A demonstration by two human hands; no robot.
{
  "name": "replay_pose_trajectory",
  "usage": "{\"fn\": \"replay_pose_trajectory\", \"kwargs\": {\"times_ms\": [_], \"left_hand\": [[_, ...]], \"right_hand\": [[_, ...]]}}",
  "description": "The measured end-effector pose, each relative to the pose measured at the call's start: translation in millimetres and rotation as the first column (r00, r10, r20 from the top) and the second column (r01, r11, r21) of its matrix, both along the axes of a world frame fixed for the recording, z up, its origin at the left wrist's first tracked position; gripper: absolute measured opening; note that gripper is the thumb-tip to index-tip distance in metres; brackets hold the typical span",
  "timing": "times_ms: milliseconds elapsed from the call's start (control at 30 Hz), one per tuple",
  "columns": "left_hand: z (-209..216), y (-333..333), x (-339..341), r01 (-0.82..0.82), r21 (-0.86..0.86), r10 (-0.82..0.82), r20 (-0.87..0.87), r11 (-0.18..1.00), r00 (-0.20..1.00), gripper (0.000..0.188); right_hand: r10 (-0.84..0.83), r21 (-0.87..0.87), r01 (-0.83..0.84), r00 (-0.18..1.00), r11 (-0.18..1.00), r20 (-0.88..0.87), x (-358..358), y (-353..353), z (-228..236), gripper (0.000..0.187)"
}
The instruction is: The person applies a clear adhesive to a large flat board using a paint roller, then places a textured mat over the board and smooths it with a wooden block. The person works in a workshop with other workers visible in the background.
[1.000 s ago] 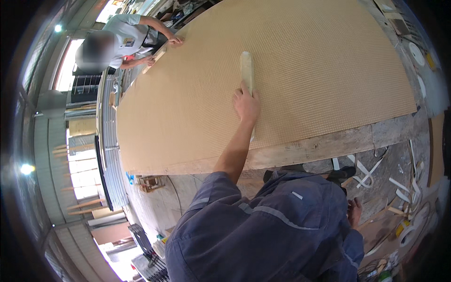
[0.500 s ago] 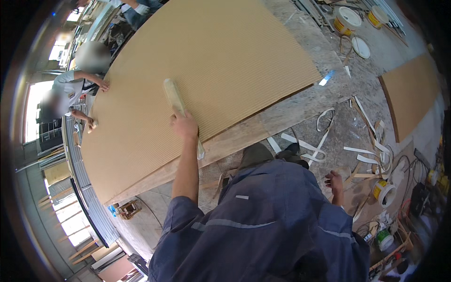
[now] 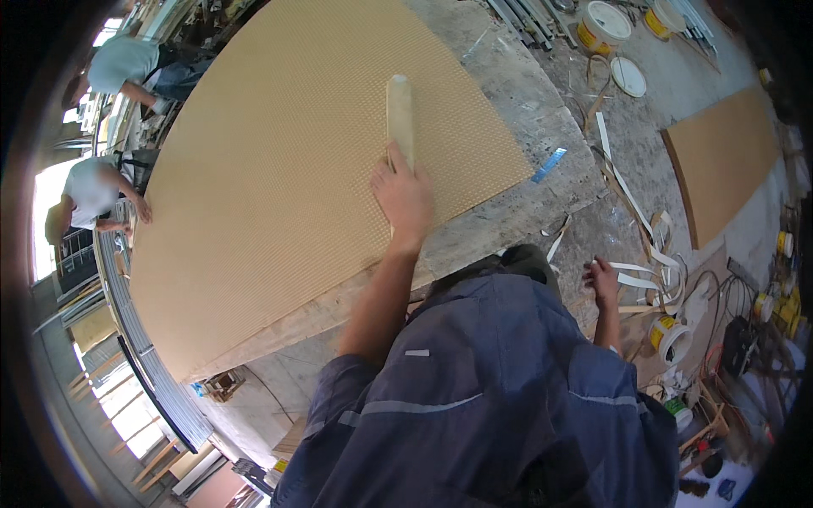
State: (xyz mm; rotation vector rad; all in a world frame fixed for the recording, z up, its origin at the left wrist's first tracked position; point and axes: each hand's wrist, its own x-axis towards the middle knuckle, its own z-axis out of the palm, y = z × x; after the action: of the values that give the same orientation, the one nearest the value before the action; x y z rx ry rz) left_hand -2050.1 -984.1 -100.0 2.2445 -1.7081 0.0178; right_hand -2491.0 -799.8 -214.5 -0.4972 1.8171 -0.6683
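Observation:
A large tan sheet (image 3: 279, 169) with fine ridges over its surface lies on the worktable (image 3: 474, 229) in front of me. My left hand (image 3: 405, 201) is closed around the near part of a long, flat, pale bar (image 3: 400, 114). The bar rests on the sheet near its right side and points away from me; the hand hides its near end. My right hand (image 3: 602, 281) hangs at my right side, away from the table. Its fingers are loosely bent and apart, with nothing plainly in them. A shiny blue strip (image 3: 549, 165) lies by the sheet's right corner.
Two co-workers (image 3: 89, 188) stand along the far left edge, one with hands at the sheet. White strips (image 3: 622, 178) and cables litter the floor at right. Buckets (image 3: 603, 27), a lid (image 3: 628, 76) and a brown board (image 3: 724, 169) lie beyond. Metal bars (image 3: 521, 21) lie at the table's far end.
My left hand has carried the bar rightward across the sheet, and the bar has turned to point more straight ahead. My view has shifted, and the far co-worker shows more fully.

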Motion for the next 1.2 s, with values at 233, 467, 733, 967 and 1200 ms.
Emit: {"fn": "replay_pose_trajectory", "kwargs": {"times_ms": [233, 467, 733, 967, 1200], "left_hand": [[-1.1, -20.6, -54.3, -0.038, -0.002, 0.038, 0.001, 0.999, 0.999, 0.062], [9.2, -41.9, -119.1, -0.169, 0.017, 0.169, -0.027, 0.986, 0.985, 0.064], [10.1, -54.1, -178.3, -0.202, -0.136, 0.201, -0.017, 0.97, 0.979, 0.062], [9.3, -54.5, -199.8, -0.294, -0.002, 0.294, -0.043, 0.956, 0.955, 0.066], [4.8, -60.3, -202.3, -0.282, -0.011, 0.282, 0.016, 0.959, 0.959, 0.073]], "right_hand": [[0.353, -0.224, -0.412, 0.898, 0.883, -0.261, 8.3, -158.1, 77.6, 0.029], [0.562, -0.36, -0.933, 0.297, -0.001, -0.772, 70.1, -289.4, 92.6, 0.021], [0.638, -0.248, -0.929, 0.016, -0.276, -0.77, 67.7, -314.4, 79.4, 0.022], [0.644, -0.203, -0.921, -0.065, -0.332, -0.762, 74.7, -322.6, 81.4, 0.021], [0.652, -0.217, -0.903, -0.087, -0.372, -0.753, 74.7, -329.5, 82.7, 0.019]]}}
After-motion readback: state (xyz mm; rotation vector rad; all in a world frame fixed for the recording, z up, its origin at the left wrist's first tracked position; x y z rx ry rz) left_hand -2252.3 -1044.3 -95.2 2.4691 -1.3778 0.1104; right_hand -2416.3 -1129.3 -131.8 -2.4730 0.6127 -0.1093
